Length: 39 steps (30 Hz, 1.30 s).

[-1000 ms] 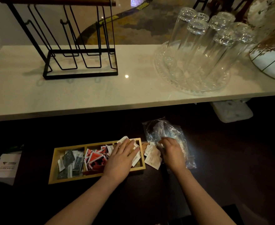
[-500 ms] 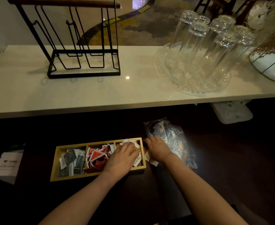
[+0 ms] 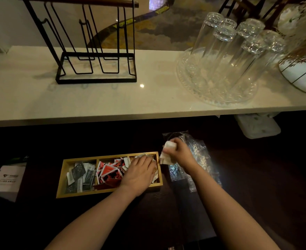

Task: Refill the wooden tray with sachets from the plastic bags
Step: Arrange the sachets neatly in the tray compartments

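A wooden tray (image 3: 76, 193) with three compartments lies on the dark lower surface. Its left compartment holds black and white sachets (image 3: 80, 175), the middle one red sachets (image 3: 109, 173), the right one white sachets, mostly hidden. My left hand (image 3: 139, 175) lies flat, palm down, over the right compartment and presses on its sachets. My right hand (image 3: 180, 154) is just right of the tray and grips a bunch of white sachets (image 3: 168, 150), lifted off the surface. A crumpled clear plastic bag (image 3: 199, 159) lies under and behind that hand.
A white box (image 3: 6, 179) sits at the left edge of the dark surface. Above, the pale counter (image 3: 112, 101) carries a black wire rack (image 3: 96, 67), a glass tray with several upturned tall glasses (image 3: 226, 56), and a wire-framed lamp (image 3: 303, 76) at the right. A white block (image 3: 257, 125) sits under the counter.
My right hand gathered the loose white sachets beside the tray and lifted them up. My left hand stayed pressed over the right compartment.
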### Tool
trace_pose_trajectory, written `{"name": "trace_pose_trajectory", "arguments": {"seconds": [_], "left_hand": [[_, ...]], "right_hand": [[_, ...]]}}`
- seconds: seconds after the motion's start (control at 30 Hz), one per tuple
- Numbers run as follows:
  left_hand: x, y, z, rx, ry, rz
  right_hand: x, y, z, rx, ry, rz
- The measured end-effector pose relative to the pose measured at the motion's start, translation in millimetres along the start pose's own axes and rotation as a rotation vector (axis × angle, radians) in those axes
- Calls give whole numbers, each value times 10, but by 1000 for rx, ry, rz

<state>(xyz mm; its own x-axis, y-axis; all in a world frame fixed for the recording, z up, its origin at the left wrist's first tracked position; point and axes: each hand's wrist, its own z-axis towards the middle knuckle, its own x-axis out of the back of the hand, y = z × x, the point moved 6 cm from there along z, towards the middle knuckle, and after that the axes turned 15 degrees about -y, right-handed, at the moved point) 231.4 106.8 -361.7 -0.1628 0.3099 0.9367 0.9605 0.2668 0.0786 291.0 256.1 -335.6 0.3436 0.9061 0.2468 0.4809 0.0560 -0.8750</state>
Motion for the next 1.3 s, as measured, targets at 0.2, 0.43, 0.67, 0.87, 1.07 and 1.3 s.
{"name": "trace_pose_trajectory", "arguments": {"seconds": [0.2,0.43,0.67,0.87,1.07,1.3], "left_hand": [[326,-140,-137,27,121,-42],[147,-632,-459,73,-149,-164],[113,-402,-457,53,-99,84],[157,-347,-437,90,-82,10],[71,-233,-397,111,-90,-9],[134,-336,-321,9,-130,93]], "right_hand": [[-247,-256,-119,124,-191,249],[-839,-29,-168,258,-385,-315],[-1064,7,-316,589,-198,-1068],[-1044,29,-448,557,-101,-889],[-1110,164,-361,325,-31,-772],[-1091,145,-312,362,-5,-932]]}}
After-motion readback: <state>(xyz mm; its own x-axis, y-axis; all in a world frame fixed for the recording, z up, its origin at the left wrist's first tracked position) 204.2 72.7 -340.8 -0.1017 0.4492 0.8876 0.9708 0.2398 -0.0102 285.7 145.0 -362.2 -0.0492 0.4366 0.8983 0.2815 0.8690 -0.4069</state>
